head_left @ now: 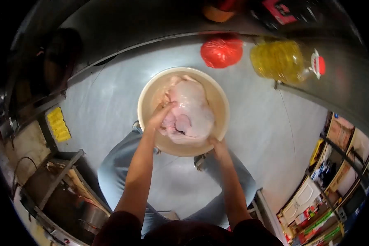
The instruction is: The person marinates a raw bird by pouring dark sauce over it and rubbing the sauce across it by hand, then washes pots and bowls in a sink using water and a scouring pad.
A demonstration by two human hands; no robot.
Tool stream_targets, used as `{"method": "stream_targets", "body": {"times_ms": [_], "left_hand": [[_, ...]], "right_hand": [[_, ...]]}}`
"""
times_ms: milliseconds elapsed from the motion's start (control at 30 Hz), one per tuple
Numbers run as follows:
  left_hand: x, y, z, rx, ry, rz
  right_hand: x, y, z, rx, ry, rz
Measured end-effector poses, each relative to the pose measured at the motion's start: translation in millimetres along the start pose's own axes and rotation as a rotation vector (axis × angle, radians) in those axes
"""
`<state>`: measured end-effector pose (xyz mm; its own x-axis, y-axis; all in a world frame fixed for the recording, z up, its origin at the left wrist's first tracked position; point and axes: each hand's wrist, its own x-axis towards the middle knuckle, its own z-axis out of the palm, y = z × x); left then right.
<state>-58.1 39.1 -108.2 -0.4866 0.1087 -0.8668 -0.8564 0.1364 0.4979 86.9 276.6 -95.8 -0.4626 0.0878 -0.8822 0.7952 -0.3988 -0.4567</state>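
Where the bird [194,108] lies: in the cream basin [142,102], centre of our dial, just ahead of our knees [112,162].
Skin: no feathers show, so we judge the plucking done; the body looks whole, a dark gap [181,132] toward six o'clock, and what is left we cannot tell.
Left hand [160,116]: at nine o'clock, against the bird's side; pinching or merely resting, we cannot tell.
Right hand [218,148]: curled at the basin's edge, near five o'clock; its grip is hidden from us.
Beyond the rim: red bag [221,52] at one, yellow jug [276,61] at two; only our own arm and hand obstruct the bird.
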Motion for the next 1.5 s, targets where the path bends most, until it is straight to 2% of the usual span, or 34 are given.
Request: {"method": "stream_targets", "body": {"times_ms": [67, 133, 200, 267, 367, 500, 600, 667, 767, 867, 967, 1033, 1167, 1200, 1267, 1367, 1467, 1500], "left_hand": [[-56, 48, 38, 0.031, -0.208, 0.052], [-123, 93, 86, -0.063, -0.373, 0.066], [-182, 114, 130, -0.009, -0.404, 0.019], [-242, 127, 178, 0.115, -0.441, -0.07], [-321, 127, 248, 0.394, -0.508, -0.027], [-410, 117, 339, 0.522, -0.581, -0.374], [-483, 115, 426, 0.514, -0.687, -0.552], [-510, 112, 478, 0.527, -0.756, -0.659], [-559, 96, 559, 0.49, -0.903, -0.461], [-564, 72, 622, 0.622, -1.06, -0.108], [-581, 74, 683, 0.779, -1.192, 0.146], [-593, 66, 739, 0.892, -1.186, 0.133], [-606, 45, 876, 1.142, -1.214, 0.115], [-606, 38, 907, 1.182, -1.258, 0.095], [-613, 19, 966, 1.248, -1.355, 0.078], [-651, -6, 1053, 1.319, -1.545, 0.164], [-688, -49, 1134, 1.626, -1.5, -0.11], [-693, -68, 1161, 1.554, -1.581, -0.238]], "right_hand": [[-74, -29, -9, 0.077, 0.003, -0.015], [-140, -34, -27, 0.279, 0.009, -0.071], [-207, -23, -49, 0.359, 0.085, -0.2], [-288, -27, -69, 0.468, 0.209, -0.199], [-411, -54, -101, 0.59, 0.336, -0.212], [-524, -24, -163, 0.712, 0.427, -0.248], [-579, -2, -212, 0.829, 0.482, -0.274], [-604, 4, -235, 0.927, 0.535, -0.323], [-640, 6, -277, 1.061, 0.629, -0.442], [-660, -7, -317, 1.195, 0.745, -0.485], [-655, -16, -368, 1.298, 0.823, -0.539], [-649, 2, -409, 1.334, 0.804, -0.6], [-664, -39, -491, 1.397, 0.916, -0.59], [-661, -43, -511, 1.401, 0.957, -0.609], [-657, -34, -552, 1.465, 0.962, -0.493], [-664, -38, -604, 1.595, 1.023, -0.539], [-677, -37, -658, 1.737, 1.093, -0.607], [-679, -33, -676, 1.779, 1.113, -0.629]]}}
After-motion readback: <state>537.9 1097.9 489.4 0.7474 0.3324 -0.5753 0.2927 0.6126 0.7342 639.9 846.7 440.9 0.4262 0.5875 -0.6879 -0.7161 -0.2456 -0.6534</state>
